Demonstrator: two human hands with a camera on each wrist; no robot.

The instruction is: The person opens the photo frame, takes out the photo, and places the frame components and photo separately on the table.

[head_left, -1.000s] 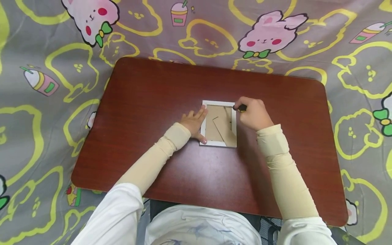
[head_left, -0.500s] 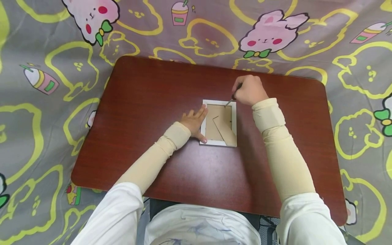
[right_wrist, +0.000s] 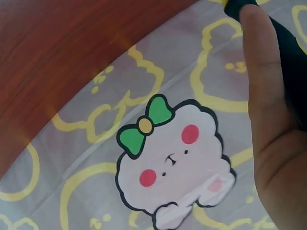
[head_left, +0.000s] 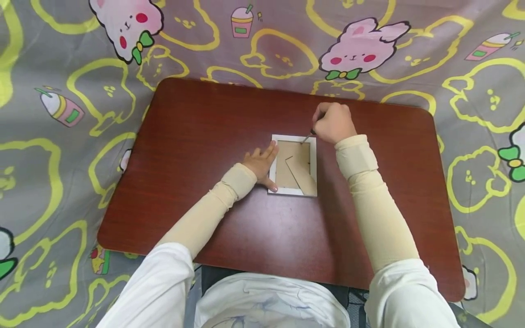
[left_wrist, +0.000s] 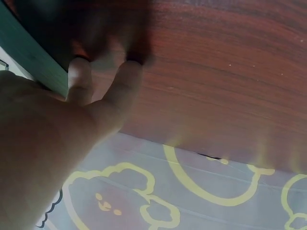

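A white picture frame (head_left: pixel 314 155) lies face down on the brown table, its tan backing board (head_left: pixel 295 152) upward. A thin bent line on the board marks the stand leg. My left hand (head_left: pixel 258 165) rests along the frame's left side, fingers spread and thumb at the lower left corner. In the left wrist view its fingers reach past the frame's side (left_wrist: pixel 41 60) over the tabletop. Beyond the frame's top right, my right hand (head_left: pixel 335 124) grips a screwdriver (head_left: pixel 306 137); its tip meets the board's upper edge. The dark handle (right_wrist: pixel 290 62) shows in the right wrist view.
The reddish-brown table (head_left: pixel 197 136) has rounded corners and extends well out on both sides of the frame. Behind and beside it hangs a grey cloth (head_left: pixel 283 18) with cartoon prints. The person's shirt (head_left: pixel 270 300) is at the front edge.
My right hand has moved from the frame's right side up beyond its top edge, so the screwdriver now slants down onto the board's upper edge. My left hand has stayed in place.
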